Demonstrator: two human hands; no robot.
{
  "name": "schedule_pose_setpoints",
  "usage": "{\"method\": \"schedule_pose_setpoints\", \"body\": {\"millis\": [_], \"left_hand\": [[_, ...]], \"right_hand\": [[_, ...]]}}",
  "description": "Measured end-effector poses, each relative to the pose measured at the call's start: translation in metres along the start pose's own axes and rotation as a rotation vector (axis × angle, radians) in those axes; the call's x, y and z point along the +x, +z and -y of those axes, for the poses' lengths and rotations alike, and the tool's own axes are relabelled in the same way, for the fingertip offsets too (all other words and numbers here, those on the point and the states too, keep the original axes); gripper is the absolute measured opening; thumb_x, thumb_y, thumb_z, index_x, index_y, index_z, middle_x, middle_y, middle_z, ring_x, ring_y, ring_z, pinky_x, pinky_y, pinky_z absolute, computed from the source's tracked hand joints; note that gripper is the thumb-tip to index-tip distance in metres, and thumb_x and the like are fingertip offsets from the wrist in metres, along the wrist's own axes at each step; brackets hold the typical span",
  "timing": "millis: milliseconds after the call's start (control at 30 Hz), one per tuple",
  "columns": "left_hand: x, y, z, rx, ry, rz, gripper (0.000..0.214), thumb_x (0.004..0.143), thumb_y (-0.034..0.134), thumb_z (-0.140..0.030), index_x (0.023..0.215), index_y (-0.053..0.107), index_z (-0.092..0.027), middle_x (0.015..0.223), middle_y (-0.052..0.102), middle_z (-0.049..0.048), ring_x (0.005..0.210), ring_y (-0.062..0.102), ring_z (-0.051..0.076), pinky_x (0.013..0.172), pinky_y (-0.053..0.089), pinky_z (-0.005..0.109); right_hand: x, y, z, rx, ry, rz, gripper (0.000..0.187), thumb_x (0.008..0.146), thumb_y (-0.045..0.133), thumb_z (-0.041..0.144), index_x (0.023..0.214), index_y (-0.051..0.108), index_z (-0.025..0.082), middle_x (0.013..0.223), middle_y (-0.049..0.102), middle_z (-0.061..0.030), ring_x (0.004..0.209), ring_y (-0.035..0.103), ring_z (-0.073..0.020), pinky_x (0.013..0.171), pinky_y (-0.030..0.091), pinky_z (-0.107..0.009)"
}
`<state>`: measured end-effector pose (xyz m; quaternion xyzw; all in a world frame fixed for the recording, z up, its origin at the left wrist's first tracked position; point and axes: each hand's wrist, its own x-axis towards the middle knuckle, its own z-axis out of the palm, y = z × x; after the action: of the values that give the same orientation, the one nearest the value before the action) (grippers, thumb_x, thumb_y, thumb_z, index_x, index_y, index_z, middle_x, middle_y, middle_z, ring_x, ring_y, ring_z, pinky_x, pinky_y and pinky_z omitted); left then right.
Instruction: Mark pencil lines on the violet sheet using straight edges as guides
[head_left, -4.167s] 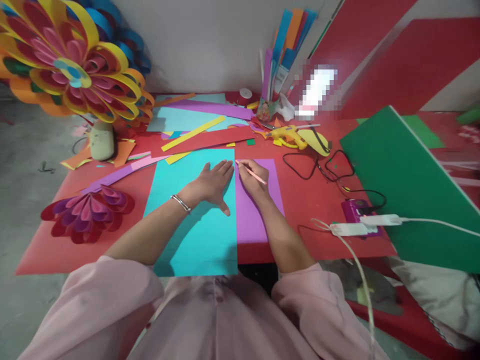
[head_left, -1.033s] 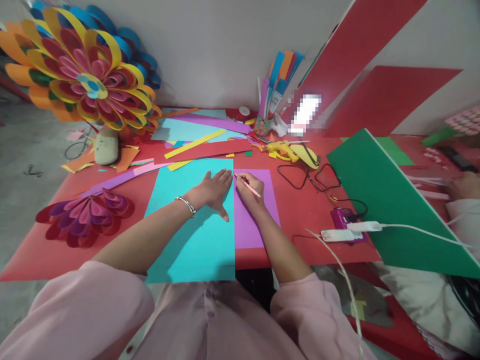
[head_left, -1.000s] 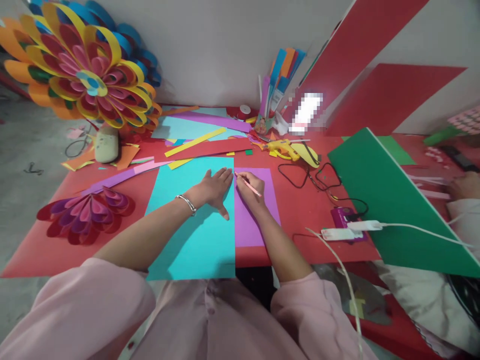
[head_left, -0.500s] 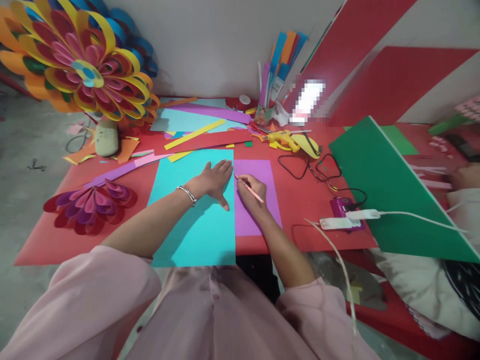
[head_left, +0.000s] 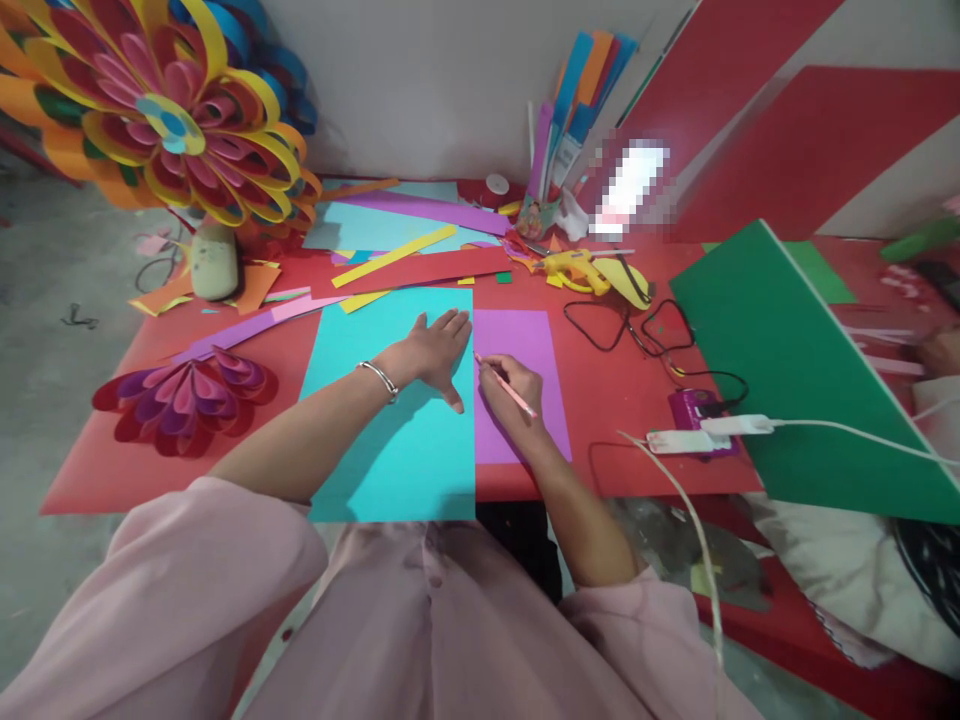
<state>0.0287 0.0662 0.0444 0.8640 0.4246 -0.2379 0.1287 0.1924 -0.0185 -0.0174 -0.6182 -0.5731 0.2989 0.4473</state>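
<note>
My left hand (head_left: 441, 352) lies flat with fingers spread on a turquoise paper sheet (head_left: 397, 460), close to its right edge. That sheet overlaps a purple paper sheet (head_left: 517, 335), whose right part shows beside it. A pink pencil (head_left: 516, 393) is gripped in my right hand (head_left: 517, 395), its tip at the turquoise sheet's right edge, over the purple. Whether the tip touches the paper is too small to tell. A silver bangle (head_left: 379, 380) circles my left wrist.
Coloured paper strips (head_left: 397, 255) and a yellow glue gun (head_left: 574, 270) lie behind the sheets. Paper-loop flowers (head_left: 187, 400) are at left. A power strip (head_left: 694, 438) with cables and a leaning green board (head_left: 810, 380) stand at right. Part of another person shows at the far right edge.
The whole view has shifted slightly, so everything sits a little higher and further right. My right hand with the pencil has slid slightly toward me along the turquoise edge; my left hand stays put.
</note>
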Motion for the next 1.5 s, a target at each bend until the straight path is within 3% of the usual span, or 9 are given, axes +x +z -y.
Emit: {"method": "schedule_pose_setpoints", "body": {"millis": [400, 700, 900, 1033, 1300, 1500], "left_hand": [[-0.004, -0.006, -0.004, -0.055, -0.012, 0.027, 0.164, 0.055, 0.084, -0.087, 0.173, -0.003, -0.013, 0.179, -0.007, 0.0174, 0.165, -0.007, 0.045, 0.132, 0.008, 0.065], [0.004, -0.002, -0.004, -0.108, -0.016, 0.042, 0.168, 0.054, 0.086, -0.086, 0.171, -0.014, -0.017, 0.179, -0.016, 0.0153, 0.162, -0.019, 0.048, 0.131, -0.002, 0.064], [0.003, -0.005, -0.007, -0.099, -0.028, 0.052, 0.169, 0.053, 0.084, -0.088, 0.171, -0.011, -0.015, 0.179, -0.014, 0.0176, 0.162, -0.014, 0.050, 0.131, 0.002, 0.065], [0.005, -0.002, -0.004, -0.123, -0.020, 0.043, 0.169, 0.053, 0.082, -0.091, 0.171, -0.014, -0.018, 0.179, -0.016, 0.0148, 0.161, -0.020, 0.050, 0.130, 0.000, 0.066], [0.010, 0.005, 0.001, -0.127, -0.020, 0.041, 0.166, 0.056, 0.083, -0.087, 0.170, -0.018, -0.022, 0.179, -0.017, 0.0115, 0.157, -0.028, 0.052, 0.130, -0.002, 0.066], [0.013, 0.009, 0.004, -0.133, -0.018, 0.041, 0.165, 0.056, 0.083, -0.088, 0.170, -0.019, -0.025, 0.179, -0.021, 0.0090, 0.154, -0.033, 0.052, 0.129, -0.003, 0.067]], "right_hand": [[-0.058, -0.020, 0.011, -0.074, 0.016, 0.036, 0.025, 0.092, 0.063, 0.040, 0.094, 0.080, 0.023, 0.081, 0.079, -0.0036, 0.070, 0.070, -0.0187, 0.073, 0.056, -0.031], [-0.107, -0.033, 0.015, -0.179, -0.172, 0.017, 0.019, 0.097, 0.060, 0.030, 0.094, 0.078, 0.023, 0.083, 0.078, -0.0031, 0.072, 0.070, -0.0180, 0.075, 0.056, -0.032], [-0.136, -0.042, 0.020, -0.250, -0.234, 0.043, 0.016, 0.099, 0.061, 0.025, 0.096, 0.076, 0.024, 0.076, 0.074, -0.0010, 0.066, 0.067, -0.0160, 0.069, 0.054, -0.029], [-0.153, -0.043, 0.022, -0.267, -0.299, -0.009, 0.013, 0.097, 0.063, 0.020, 0.096, 0.075, 0.024, 0.076, 0.075, -0.0016, 0.064, 0.068, -0.0160, 0.067, 0.056, -0.029], [-0.165, -0.040, 0.016, -0.256, -0.362, -0.081, 0.016, 0.093, 0.065, 0.016, 0.103, 0.075, 0.024, 0.078, 0.077, -0.0028, 0.063, 0.070, -0.0171, 0.063, 0.059, -0.029], [-0.166, -0.042, 0.018, -0.250, -0.324, -0.047, 0.016, 0.094, 0.065, 0.016, 0.103, 0.075, 0.024, 0.077, 0.075, -0.0016, 0.061, 0.068, -0.0161, 0.062, 0.059, -0.029]]}}
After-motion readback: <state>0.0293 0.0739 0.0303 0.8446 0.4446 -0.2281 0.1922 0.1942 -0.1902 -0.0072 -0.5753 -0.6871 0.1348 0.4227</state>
